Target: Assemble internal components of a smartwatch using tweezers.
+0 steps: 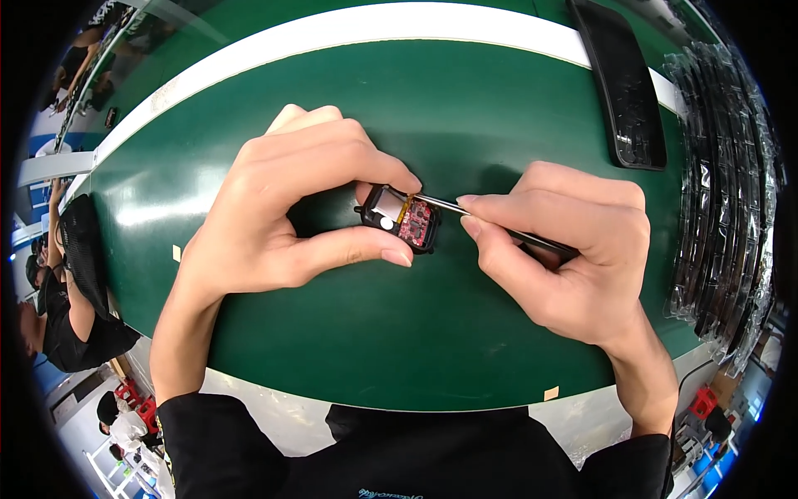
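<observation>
Between the thumb and fingers of my left hand (287, 195) is an opened smartwatch body (416, 229) with a black case. Inside it show a silver battery, a small white round part and a red circuit board. My right hand (573, 245) pinches a pair of metal tweezers (445, 204), dark toward the rear. Their tips reach the top edge of the watch, close to my left index fingertip and a strip of yellow tape. Whether the tips grip anything is too small to tell.
A long black tray (623, 91) lies at the far right of the green table (449, 333). Beside it stand stacked clear plastic trays (723, 200) with dark contents. A black mesh basket (81, 249) is at the left edge, near another person in black (79, 333).
</observation>
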Available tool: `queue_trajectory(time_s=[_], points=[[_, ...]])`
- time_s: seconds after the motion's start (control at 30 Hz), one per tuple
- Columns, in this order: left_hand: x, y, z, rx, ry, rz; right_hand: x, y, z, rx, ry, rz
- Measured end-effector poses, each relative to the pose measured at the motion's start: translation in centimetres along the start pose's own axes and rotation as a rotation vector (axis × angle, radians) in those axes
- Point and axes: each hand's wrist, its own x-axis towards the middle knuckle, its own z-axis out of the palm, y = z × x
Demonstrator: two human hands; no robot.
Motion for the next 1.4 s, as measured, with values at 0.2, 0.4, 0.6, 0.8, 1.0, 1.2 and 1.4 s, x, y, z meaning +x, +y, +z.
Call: queue_trajectory(time_s=[0.2,0.4,0.6,0.8,1.0,1.2,1.4], points=[[-0.3,0.0,0.0,-0.018,0.002,-0.037,0.0,0.1,0.4,0.012,0.041,-0.054],[-0.2,-0.3,0.1,-0.013,0.001,-0.018,-0.1,0.2,0.5,-0.015,0.036,-0.069],[-0.3,-0.1,0.1,-0.031,0.005,-0.045,-0.2,0.0,0.5,-0.032,0.051,-0.09],[-0.3,-0.1,0.1,-0.043,0.011,-0.051,-0.2,0.1,0.5,-0.036,0.06,-0.106],[-0.1,0.1,0.1,-0.037,0.011,-0.052,-0.2,0.2,0.7,-0.037,0.079,-0.138],[-0.2,0.5,0.0,-0.015,0.026,-0.093,0.2,-0.4,-0.1,0.041,0.133,0.033],[-0.2,0.7,0.1,0.059,0.052,-0.033,0.7,-0.2,-0.5,0.166,0.222,0.129]])
